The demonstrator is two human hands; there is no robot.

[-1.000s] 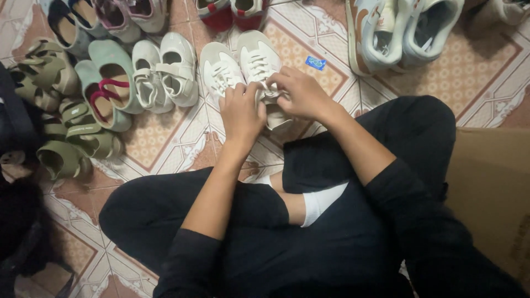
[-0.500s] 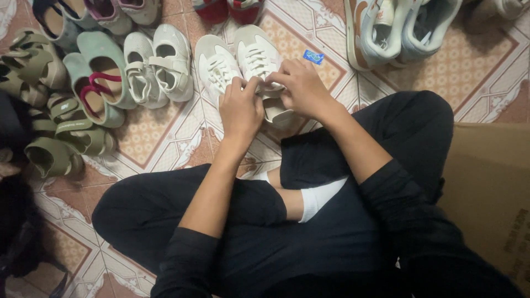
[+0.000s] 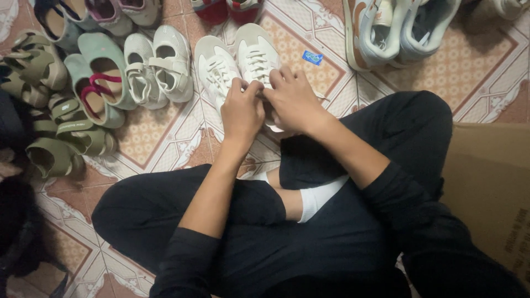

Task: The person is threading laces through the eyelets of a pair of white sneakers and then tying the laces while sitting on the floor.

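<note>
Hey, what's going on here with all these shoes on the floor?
A person sits cross-legged on a tiled floor, both hands working at the laces of a cream sneaker. The left hand and right hand meet over its lower end. Its mate lies beside it. More shoes and green sandals lie around, with a cardboard box at the right.

A cream laced sneaker [image 3: 255, 58] lies upright, toe away, on tiled floor.

One head-worn view looks steeply down, close over the lap.
</note>
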